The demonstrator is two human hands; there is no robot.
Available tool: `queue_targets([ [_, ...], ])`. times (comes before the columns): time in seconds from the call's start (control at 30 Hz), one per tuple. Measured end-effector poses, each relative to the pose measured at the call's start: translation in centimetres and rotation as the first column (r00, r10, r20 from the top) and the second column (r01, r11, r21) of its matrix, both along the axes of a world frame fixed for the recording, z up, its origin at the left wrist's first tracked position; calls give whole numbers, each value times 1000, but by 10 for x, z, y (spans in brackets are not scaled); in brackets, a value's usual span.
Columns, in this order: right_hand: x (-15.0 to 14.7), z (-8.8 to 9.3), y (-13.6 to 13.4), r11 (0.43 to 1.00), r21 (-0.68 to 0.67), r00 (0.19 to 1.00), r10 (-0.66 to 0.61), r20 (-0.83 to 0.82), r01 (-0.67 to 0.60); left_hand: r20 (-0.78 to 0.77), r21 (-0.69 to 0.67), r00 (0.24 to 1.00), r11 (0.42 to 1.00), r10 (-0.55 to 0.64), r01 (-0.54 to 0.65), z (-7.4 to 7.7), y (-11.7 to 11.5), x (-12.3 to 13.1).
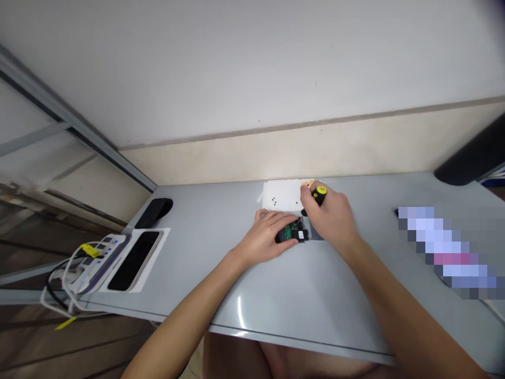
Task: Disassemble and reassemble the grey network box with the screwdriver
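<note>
one green circuit-board assembly (294,231) lies just nearside of white paper (286,196); left hand (269,234) clasps its edges. right hand (332,213) grasps black-and-yellow screwdriver (319,195) at paper's near right corner. several tiny dark screw-like pieces (274,200) on paper.

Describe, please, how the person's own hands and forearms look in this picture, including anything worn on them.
The left hand and right hand are both ungloved, and no watch or bracelet shows at either wrist. The left forearm and right forearm are bare, with no sleeve in view. I see no rings, though some fingers are partly hidden.
</note>
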State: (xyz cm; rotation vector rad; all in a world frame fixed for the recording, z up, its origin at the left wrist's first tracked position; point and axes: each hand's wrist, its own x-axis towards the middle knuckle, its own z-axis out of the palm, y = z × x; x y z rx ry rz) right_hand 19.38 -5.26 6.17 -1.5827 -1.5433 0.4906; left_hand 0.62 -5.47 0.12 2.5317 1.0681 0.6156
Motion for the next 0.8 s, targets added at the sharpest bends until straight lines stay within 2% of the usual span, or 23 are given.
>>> queue_targets([
  [0.23, 0, -1, 6, 999, -23, 997, -49, -58, 48, 7, -1, 1000, 1000, -5, 5, 0, 0, 1],
  [0.43, 3, 3, 4, 992, -48, 989, 116, -94, -120, 16, -26, 1000, 1000, -2, 3, 2, 1, 1],
  [0.53, 3, 5, 2, 979, -43, 968, 188, -166, -197, -4, -29, 1000, 1000, -3, 3, 3, 1, 1],
  [0.67, -1, 4, 2, 962, 25, 897, 264, -354, -273, 16, -30, 1000, 1000, -10, 10, 1, 1, 0],
  [0.8, -6, -4, 3, 953, 121, 773, 296, -561, -277, 33, -24, 999, 1000, -13, 14, 1, 0, 0],
])
